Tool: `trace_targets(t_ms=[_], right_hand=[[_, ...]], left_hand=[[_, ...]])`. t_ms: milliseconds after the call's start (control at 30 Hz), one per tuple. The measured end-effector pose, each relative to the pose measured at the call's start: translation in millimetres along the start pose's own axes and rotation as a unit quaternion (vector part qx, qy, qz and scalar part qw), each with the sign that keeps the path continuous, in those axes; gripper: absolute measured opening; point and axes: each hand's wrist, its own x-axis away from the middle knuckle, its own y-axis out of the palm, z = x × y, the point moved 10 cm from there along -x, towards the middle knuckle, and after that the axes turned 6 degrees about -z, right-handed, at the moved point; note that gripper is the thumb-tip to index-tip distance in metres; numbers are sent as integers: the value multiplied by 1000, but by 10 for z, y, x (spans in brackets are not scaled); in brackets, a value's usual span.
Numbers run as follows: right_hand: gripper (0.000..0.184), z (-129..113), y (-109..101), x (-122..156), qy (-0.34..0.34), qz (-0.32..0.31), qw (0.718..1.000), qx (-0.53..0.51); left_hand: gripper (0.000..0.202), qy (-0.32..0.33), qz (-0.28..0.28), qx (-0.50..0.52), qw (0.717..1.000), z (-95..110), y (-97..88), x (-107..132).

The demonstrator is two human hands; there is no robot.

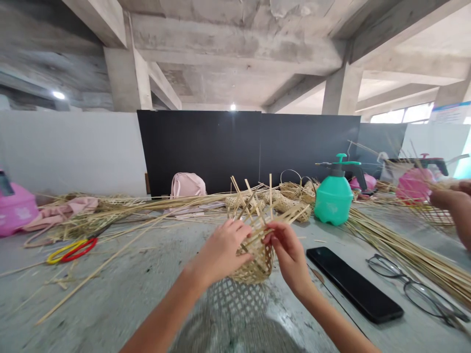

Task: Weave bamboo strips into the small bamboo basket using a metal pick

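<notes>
A small half-woven bamboo basket (257, 260) is held up in front of me, above the grey table (121, 289), with loose strips sticking up from its rim. My left hand (224, 250) curls around its left side. My right hand (289, 252) pinches a bamboo strip at the basket's right rim. A flat woven bamboo mat (239, 299) lies just under the basket near the table's front edge.
A black phone (355, 284) and eyeglasses (415, 289) lie to the right. A green spray bottle (334, 193), finished small baskets (294, 196), bundles of bamboo strips (405, 250) and red-yellow scissors (73, 250) lie around. Another person's hand (456, 206) works at the far right.
</notes>
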Motion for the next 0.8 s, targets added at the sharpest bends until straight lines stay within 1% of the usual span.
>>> trace_targets(t_ms=[100, 167, 233, 267, 333, 400, 500, 600, 700, 767, 800], right_hand=[[16, 18, -66, 4, 4, 27, 998, 55], [19, 28, -116, 8, 12, 53, 994, 97], [30, 53, -128, -1, 22, 60, 992, 108], [39, 72, -113, -13, 27, 52, 993, 99], [56, 115, -73, -43, 36, 28, 996, 73], [67, 145, -44, -73, 43, 4, 998, 42], [78, 130, -10, -105, 44, -34, 998, 10], [84, 55, 24, -115, 43, -70, 997, -13], [84, -22, -27, -124, 43, -55, 997, -16], [84, -37, -71, -129, 52, -33, 998, -25], [84, -28, -83, -127, 61, -25, 997, -32]], left_hand=[[10, -8, 14, 32, 999, -103, 25, -27], [4, -17, 12, 57, 998, -189, 20, -35], [1, -31, 3, 71, 997, -251, 27, -36], [1, -38, -2, 76, 996, -273, 35, -34], [7, -53, -4, 88, 995, -304, 51, -30], [17, -56, 2, 108, 993, -312, 54, -28], [35, -54, 5, 156, 986, -325, 45, -27], [48, -60, -16, 196, 979, -342, 48, -18], [55, -47, -45, 226, 972, -293, 79, -16], [51, -44, -46, 243, 968, -274, 103, -24], [47, -52, -37, 248, 967, -286, 110, -31]])
